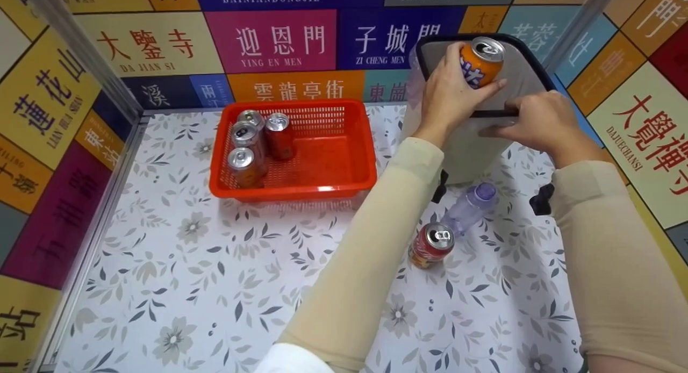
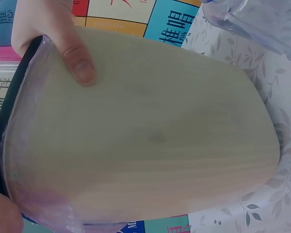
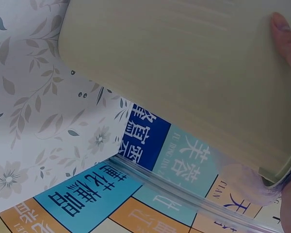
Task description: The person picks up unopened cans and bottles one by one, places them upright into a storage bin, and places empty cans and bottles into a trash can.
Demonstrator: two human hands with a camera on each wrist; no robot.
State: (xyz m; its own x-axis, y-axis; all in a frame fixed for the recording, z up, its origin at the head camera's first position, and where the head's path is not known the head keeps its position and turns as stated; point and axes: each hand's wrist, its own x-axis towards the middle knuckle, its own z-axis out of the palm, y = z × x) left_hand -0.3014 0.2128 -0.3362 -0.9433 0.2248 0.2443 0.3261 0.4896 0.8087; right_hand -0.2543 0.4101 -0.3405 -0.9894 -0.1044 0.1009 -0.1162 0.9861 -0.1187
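Holding an orange can (image 1: pixel 482 64) at the mouth of the pale bin (image 1: pixel 463 150), the left hand (image 1: pixel 450 91) is curling around it; the right hand (image 1: pixel 545 120) is gripping the bin's rim. Only the head view is showing the red basket (image 1: pixel 328 158) with four cans (image 1: pixel 279 140); the left wrist view is revealing the bin's side down to its base. White flowered surface (image 1: pixel 215 287) is meeting colourful lettered walls (image 1: pixel 271 40).

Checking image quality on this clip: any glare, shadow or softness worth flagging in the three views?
Head: a small bright glare spot on the front rim of the red basket, plus shiny reflections on the lid of the orange can; left wrist: the bin looks hazy and low in contrast; right wrist: muted overall, with light falling unevenly across the floral tabletop.
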